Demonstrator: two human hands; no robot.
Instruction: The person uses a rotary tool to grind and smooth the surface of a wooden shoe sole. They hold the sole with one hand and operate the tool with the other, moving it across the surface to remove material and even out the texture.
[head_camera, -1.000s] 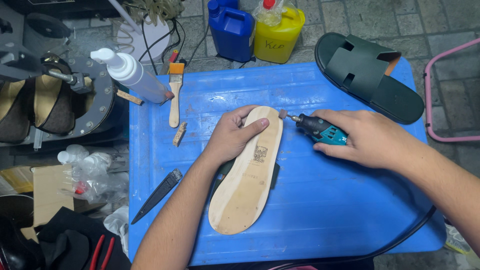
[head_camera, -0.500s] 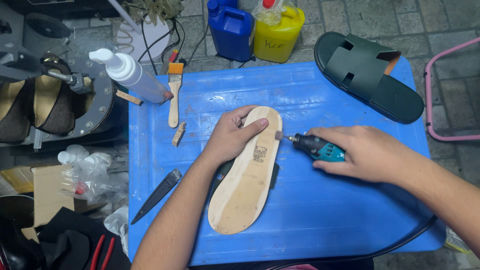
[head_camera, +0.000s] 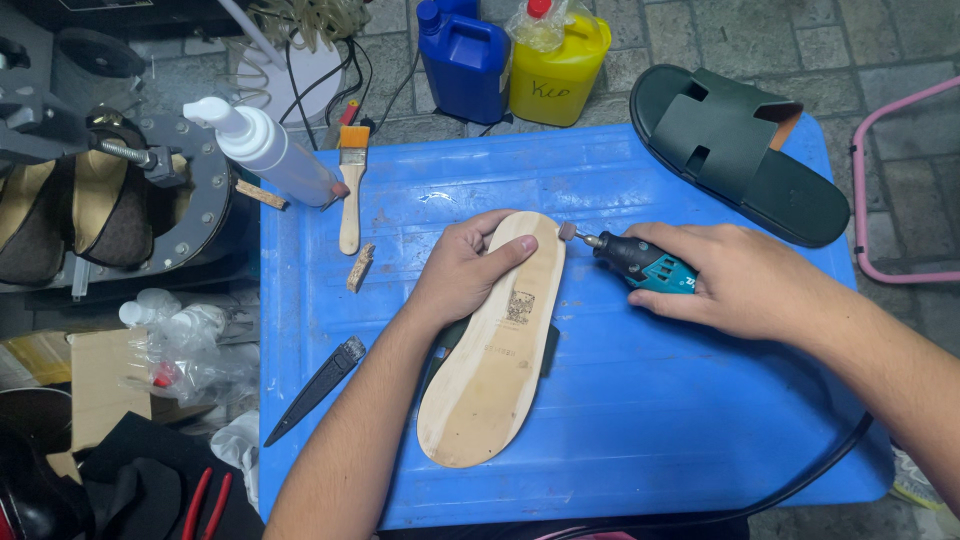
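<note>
A tan shoe insole (head_camera: 495, 360) lies lengthwise on the blue plastic table (head_camera: 640, 430), on top of a dark pad. My left hand (head_camera: 462, 265) presses flat on the insole's upper end, fingers spread over it. My right hand (head_camera: 740, 275) grips a teal and black rotary tool (head_camera: 640, 262). Its small grinding tip (head_camera: 568, 232) touches the insole's upper right edge. A black cord runs from the tool off the table's lower right.
A dark green slide sandal (head_camera: 735, 150) lies at the table's far right corner. A brush (head_camera: 350, 185), a white squeeze bottle (head_camera: 265, 150), a wood scrap (head_camera: 358, 268) and a black blade (head_camera: 315, 390) sit at the left. Blue and yellow jugs (head_camera: 510, 60) stand behind.
My right hand brought the rotary tool down along the insole's right edge, then back up toward the top. My left hand and the insole stayed in place.
</note>
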